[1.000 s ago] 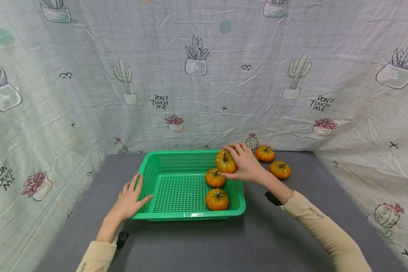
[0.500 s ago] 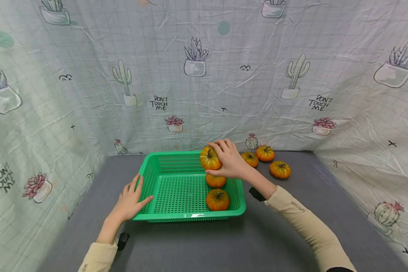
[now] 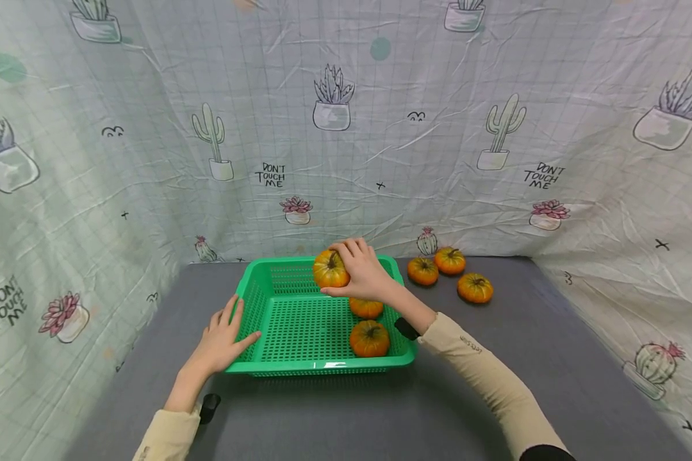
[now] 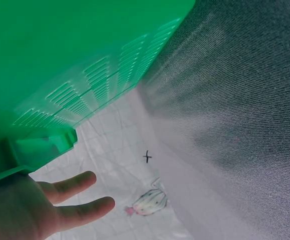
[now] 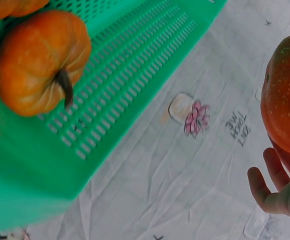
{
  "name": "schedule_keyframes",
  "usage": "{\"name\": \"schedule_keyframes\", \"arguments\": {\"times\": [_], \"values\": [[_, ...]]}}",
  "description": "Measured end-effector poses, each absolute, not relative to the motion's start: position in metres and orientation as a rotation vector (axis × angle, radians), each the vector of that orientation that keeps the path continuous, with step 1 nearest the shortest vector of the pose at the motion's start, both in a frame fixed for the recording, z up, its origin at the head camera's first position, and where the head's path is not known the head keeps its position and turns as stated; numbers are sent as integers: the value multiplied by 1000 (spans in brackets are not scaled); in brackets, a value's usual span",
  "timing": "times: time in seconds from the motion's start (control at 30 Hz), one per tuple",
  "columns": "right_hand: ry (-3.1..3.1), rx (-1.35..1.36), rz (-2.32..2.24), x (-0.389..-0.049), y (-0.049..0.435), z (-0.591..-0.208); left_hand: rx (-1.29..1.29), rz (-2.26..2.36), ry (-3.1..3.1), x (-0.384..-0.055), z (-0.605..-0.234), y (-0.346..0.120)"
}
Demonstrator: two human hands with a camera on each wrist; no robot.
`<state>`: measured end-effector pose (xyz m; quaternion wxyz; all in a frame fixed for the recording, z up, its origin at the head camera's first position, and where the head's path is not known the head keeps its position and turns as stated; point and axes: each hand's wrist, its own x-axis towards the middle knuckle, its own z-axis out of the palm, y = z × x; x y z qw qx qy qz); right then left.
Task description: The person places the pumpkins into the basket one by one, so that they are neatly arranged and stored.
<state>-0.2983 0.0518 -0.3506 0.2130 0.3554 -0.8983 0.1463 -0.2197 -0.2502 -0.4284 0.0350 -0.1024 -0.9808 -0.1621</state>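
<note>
A small orange pumpkin is gripped in my right hand, raised over the back part of the green plastic basket. In the right wrist view the held pumpkin shows at the right edge, above the curled fingertips. My left hand rests on the basket's left rim with fingers spread and straight; the left wrist view shows two fingers beside the basket's outer wall. Inside the basket, along its right side, sit two more pumpkins, a front pumpkin and a back pumpkin partly hidden by my right hand.
Right of the basket, three pumpkins lie on the grey table: a near one, a far one and a left one. A cactus-print cloth hangs behind the table and at both sides.
My right hand has carried the held pumpkin leftward from the basket's right side toward its middle. The left hand has stayed on the rim. A table pumpkin behind the right hand has come into view.
</note>
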Motion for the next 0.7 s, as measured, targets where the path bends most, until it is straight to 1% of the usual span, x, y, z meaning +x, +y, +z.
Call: {"name": "schedule_keyframes", "arguments": {"times": [0.37,0.7], "values": [[-2574,972,333,-308,21,-364,-309,-503,-3027,-220,-430,-251],[-2684,886,291,-325,15,-383,-314,-510,-3023,-222,-432,-253]]}}
